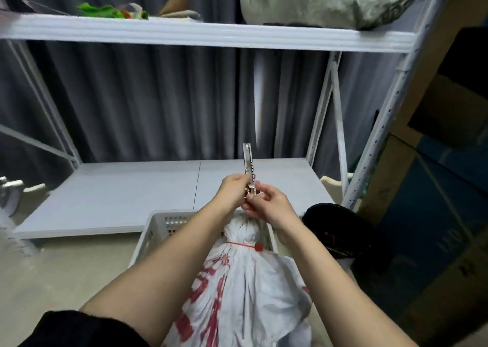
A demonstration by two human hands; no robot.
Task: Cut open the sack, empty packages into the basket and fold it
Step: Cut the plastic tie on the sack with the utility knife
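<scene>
A white sack [245, 288] with red print stands upright in front of me, its neck bunched and tied with a red zip tie [244, 245]. It rests in a white perforated basket [161, 228]. Both hands meet just above the sack's neck. My left hand [233, 189] grips the handle of a metal utility knife [249, 166] that points upward. My right hand [269, 204] pinches the knife's lower end, fingers curled at its slider. The sack's contents are hidden.
A white metal shelf unit stands behind, with a low shelf board [132, 193] and an upper shelf [200, 34] holding a grey bag [324, 1] and green items. A black round object [340, 230] lies right of the basket. Cardboard boxes [435, 214] stand at right.
</scene>
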